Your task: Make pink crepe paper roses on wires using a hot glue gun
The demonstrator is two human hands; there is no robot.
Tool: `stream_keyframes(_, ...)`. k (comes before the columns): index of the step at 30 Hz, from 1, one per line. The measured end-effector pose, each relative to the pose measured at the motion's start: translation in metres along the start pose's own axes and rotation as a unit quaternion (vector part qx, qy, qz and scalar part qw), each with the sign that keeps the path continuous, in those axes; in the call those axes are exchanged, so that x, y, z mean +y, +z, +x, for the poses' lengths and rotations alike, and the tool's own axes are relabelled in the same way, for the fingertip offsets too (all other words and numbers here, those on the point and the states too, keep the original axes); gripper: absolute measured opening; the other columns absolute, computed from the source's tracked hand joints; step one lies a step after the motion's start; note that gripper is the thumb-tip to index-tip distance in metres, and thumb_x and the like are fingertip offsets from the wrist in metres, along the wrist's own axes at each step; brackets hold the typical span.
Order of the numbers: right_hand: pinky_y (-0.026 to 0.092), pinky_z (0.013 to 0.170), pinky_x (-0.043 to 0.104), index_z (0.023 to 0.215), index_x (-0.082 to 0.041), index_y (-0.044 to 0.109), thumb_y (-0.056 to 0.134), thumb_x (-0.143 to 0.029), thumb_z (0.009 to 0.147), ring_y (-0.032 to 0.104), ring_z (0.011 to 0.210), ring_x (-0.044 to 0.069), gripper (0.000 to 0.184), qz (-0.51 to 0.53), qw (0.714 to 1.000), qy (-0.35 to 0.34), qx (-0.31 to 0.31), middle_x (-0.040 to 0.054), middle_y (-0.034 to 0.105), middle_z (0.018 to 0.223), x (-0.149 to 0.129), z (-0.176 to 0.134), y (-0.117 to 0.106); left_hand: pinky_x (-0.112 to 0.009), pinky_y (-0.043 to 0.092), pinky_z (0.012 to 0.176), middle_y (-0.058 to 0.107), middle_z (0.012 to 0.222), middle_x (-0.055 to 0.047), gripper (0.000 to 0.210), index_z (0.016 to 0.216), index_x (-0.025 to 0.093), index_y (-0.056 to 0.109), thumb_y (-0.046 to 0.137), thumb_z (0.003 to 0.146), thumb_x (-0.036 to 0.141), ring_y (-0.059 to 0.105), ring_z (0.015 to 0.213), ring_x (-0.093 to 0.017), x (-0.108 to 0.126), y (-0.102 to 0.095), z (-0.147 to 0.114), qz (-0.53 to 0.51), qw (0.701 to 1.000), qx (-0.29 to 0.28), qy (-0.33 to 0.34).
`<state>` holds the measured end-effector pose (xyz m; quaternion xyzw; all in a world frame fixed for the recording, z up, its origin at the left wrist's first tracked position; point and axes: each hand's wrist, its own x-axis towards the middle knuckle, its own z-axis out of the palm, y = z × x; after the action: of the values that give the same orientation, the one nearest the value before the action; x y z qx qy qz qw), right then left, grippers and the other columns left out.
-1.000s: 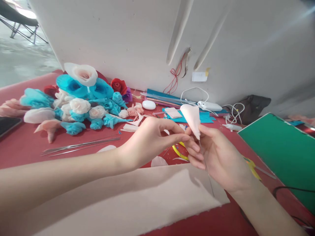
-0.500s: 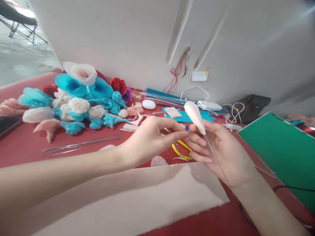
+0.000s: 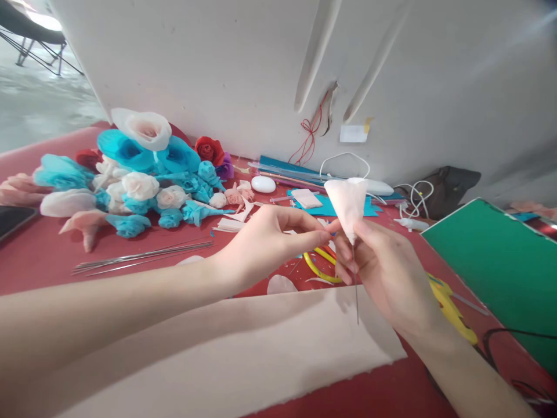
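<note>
The white cone [image 3: 345, 203] stands nearly upright over the tabletop [image 3: 369, 395], wire [image 3: 357, 296] pointing down, its base pinched by the nearer right hand [image 3: 385, 264], while the left hand [image 3: 261, 244], fingertips pinched on nothing discernible, sits just left.

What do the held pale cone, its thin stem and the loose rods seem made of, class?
Pale cone: matt, perhaps paper or fabric; soft, shineless surface. Thin stem: probably smooth wire; slender, straight, grey. Loose rods: shiny, likely metal; silvery glints.
</note>
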<state>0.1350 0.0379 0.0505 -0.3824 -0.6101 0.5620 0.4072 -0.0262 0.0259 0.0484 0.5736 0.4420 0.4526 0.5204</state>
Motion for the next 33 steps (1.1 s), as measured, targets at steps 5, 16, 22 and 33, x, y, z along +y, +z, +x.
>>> stream_keyframes(5, 0.036, 0.041, 0.017, 0.080, -0.017, 0.063, 0.050, -0.039, 0.084, 0.032, 0.049, 0.006, 0.026, 0.059, 0.997, 0.035, -0.031, -0.0010, 0.036, 0.060, -0.003, 0.000, 0.000, -0.019, 0.045, 0.060, 0.060, 0.065, 0.001, 0.018, 0.060, 0.014, 0.060, 0.060, 0.076, 0.021, 0.053, 0.061, -0.008, 0.000, 0.001, 0.000, -0.039, 0.999, -0.007, -0.003)
stream_keyframes(16, 0.034, 0.035, 0.011, 0.079, -0.011, 0.063, 0.041, -0.032, 0.087, 0.029, 0.044, 0.003, 0.031, 0.252, 0.951, 0.153, -0.090, -0.0025, 0.032, 0.055, -0.006, 0.005, -0.006, -0.023, 0.045, 0.070, 0.064, 0.078, -0.002, 0.009, 0.072, 0.012, 0.061, 0.055, 0.078, 0.017, 0.058, 0.075, -0.012, 0.002, 0.001, -0.002, -0.045, 0.998, -0.036, 0.006)
stream_keyframes(22, 0.034, 0.034, 0.011, 0.076, -0.010, 0.062, 0.040, -0.029, 0.087, 0.030, 0.044, 0.003, 0.031, 0.270, 0.950, 0.126, -0.091, -0.0026, 0.031, 0.056, -0.011, 0.008, -0.008, -0.023, 0.041, 0.067, 0.056, 0.071, 0.001, 0.008, 0.071, 0.013, 0.056, 0.054, 0.078, 0.015, 0.052, 0.067, -0.009, -0.006, -0.004, 0.005, -0.066, 0.996, -0.058, 0.026)
stream_keyframes(33, 0.032, 0.035, 0.012, 0.076, -0.014, 0.062, 0.038, -0.029, 0.089, 0.028, 0.044, 0.003, 0.031, 0.214, 0.969, 0.089, -0.091, -0.0023, 0.030, 0.057, -0.013, 0.012, -0.016, -0.016, 0.047, 0.069, 0.063, 0.071, 0.002, 0.011, 0.081, 0.014, 0.063, 0.053, 0.081, 0.016, 0.059, 0.069, -0.007, -0.016, -0.008, 0.012, -0.100, 0.992, -0.072, 0.040)
